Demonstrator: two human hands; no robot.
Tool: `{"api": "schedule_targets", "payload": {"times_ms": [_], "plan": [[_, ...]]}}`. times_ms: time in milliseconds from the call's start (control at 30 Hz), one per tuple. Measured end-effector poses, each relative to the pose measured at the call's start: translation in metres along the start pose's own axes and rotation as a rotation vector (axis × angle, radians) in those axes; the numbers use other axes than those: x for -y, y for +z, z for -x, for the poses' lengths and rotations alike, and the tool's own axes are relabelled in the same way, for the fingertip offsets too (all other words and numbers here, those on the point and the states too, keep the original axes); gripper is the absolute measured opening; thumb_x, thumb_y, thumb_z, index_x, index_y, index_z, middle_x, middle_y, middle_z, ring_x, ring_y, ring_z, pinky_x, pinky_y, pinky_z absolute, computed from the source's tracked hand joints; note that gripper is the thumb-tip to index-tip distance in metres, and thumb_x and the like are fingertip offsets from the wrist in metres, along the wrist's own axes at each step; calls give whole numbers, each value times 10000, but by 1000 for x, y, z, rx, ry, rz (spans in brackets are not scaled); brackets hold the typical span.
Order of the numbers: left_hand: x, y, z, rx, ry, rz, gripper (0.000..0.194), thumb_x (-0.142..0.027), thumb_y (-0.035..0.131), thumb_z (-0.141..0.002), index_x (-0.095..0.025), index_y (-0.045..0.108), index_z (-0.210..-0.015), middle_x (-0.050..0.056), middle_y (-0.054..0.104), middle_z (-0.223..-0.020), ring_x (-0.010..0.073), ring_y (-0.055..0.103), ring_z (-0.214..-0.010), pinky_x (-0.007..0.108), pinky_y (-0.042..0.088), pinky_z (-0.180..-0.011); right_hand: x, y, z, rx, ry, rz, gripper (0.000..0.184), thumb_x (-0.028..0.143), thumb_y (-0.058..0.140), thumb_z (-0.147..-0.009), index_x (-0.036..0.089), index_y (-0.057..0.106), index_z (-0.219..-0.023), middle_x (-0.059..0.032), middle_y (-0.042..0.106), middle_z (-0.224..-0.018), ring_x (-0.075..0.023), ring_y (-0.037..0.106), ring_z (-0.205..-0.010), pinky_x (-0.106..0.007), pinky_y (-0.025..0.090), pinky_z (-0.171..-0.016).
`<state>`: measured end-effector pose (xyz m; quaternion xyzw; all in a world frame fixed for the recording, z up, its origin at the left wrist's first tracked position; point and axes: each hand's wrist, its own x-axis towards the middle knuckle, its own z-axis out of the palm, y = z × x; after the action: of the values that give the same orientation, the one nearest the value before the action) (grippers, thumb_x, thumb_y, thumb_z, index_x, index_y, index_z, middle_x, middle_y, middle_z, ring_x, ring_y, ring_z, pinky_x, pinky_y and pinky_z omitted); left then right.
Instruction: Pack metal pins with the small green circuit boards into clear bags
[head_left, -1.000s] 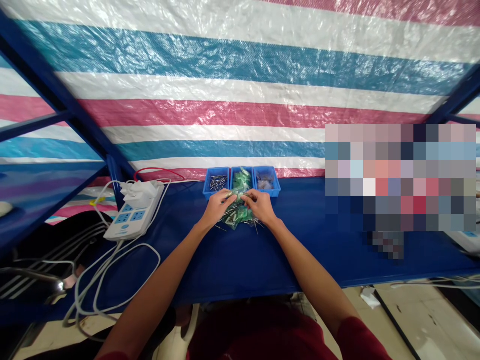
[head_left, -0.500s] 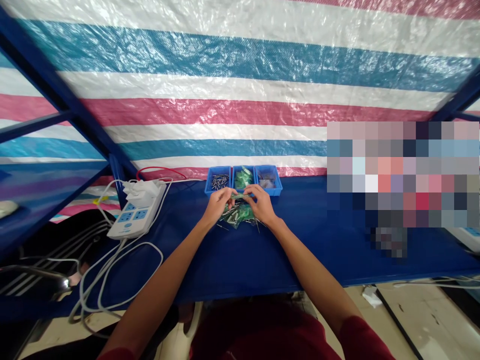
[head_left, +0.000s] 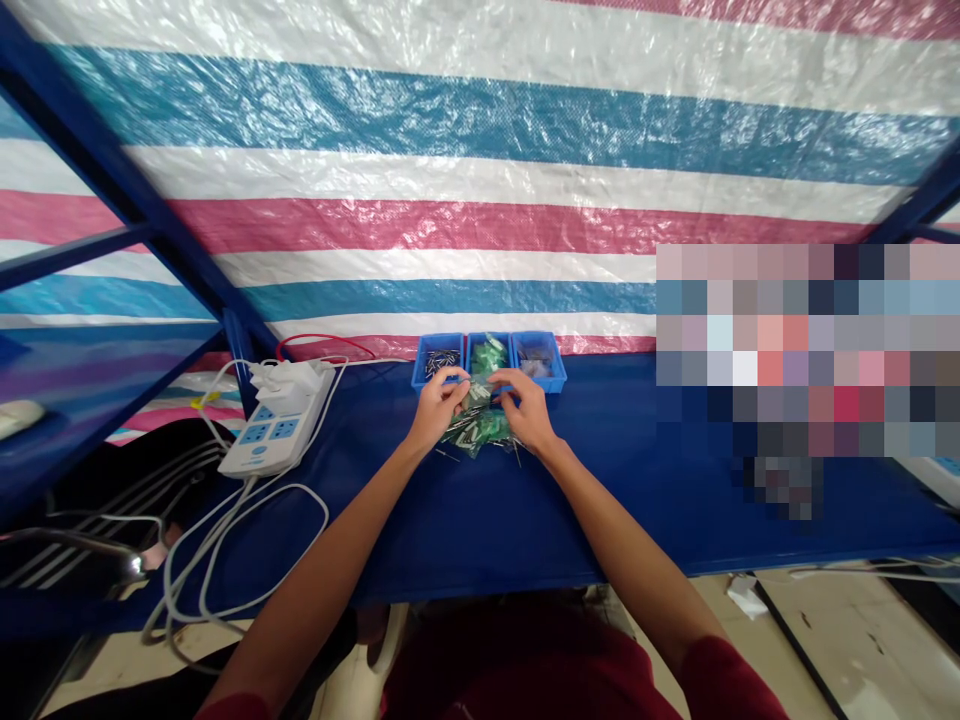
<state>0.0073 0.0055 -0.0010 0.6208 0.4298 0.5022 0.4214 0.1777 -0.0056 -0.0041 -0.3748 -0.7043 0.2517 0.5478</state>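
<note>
My left hand (head_left: 439, 408) is closed, with thumb and fingers pinching the edge of a small clear plastic bag (head_left: 478, 392). To its right, my right hand (head_left: 529, 408) has curved fingers and a gap between thumb and forefinger; its fingertips are close to the bag, and whether they touch it I cannot tell. Under both hands lies a pile of small green-tinted bags and thin metal pieces (head_left: 480, 432), a few of them sticking out at the sides. What the pinched bag contains is too small to make out.
Behind the hands stand three blue bins: one with short metal pieces (head_left: 441, 360), one with green plastic bags (head_left: 489, 352), one with translucent pieces (head_left: 534, 360). A white power strip (head_left: 274, 430) and looped cables (head_left: 225, 540) lie left on the blue table (head_left: 480, 540). A blurred-out area covers the right.
Both hands pinched together over the pile a second ago. They have parted slightly, the right hand's thumb and forefinger have separated, and the small bag now shows between the hands.
</note>
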Motion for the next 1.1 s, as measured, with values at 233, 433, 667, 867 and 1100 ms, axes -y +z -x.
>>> {"api": "schedule_targets", "payload": {"times_ms": [233, 433, 667, 867, 1100], "plan": [[-2, -4, -2, 23, 104, -156, 469, -589, 514, -845, -158, 686, -774, 51, 613, -778, 174, 574, -741, 286, 466, -681, -11, 1, -3, 13, 64, 95, 124, 299, 554, -864, 203, 630, -843, -53, 668, -837, -197, 629, -755, -324, 513, -731], [-6, -2, 2, 37, 85, -206, 351, -507, 671, -752, -160, 671, -804, 30, 636, -752, 187, 598, -733, 302, 487, -708, -6, 1, 0, -18, 136, 14, 191, 337, 545, -869, 212, 600, -1003, -4, 629, -698, -171, 595, -575, -301, 503, -615], [-4, 1, 2, 45, -49, 69, 402, -503, 677, -760, -175, 597, -978, -40, 553, -573, 116, 532, -463, 247, 446, -526, -2, -4, -3, 20, -49, 42, 175, 242, 512, -860, 218, 653, -960, -95, 589, -1186, -221, 599, -1005, -358, 519, -820], [2, -6, -4, 56, 85, -104, 481, -613, 573, -791, -147, 641, -690, 67, 643, -812, 189, 602, -793, 291, 473, -715, -9, -2, -4, -34, 62, 115, 167, 330, 560, -860, 199, 626, -781, -41, 651, -756, -191, 597, -699, -313, 495, -706], [-1, -3, 0, 8, -21, 42, 467, -426, 734, -730, -199, 553, -1095, -52, 571, -582, 119, 551, -523, 236, 443, -576, -3, -4, -1, 17, 65, -30, 272, 313, 452, -913, 207, 574, -1132, -32, 629, -825, -167, 601, -666, -307, 516, -661]]}}
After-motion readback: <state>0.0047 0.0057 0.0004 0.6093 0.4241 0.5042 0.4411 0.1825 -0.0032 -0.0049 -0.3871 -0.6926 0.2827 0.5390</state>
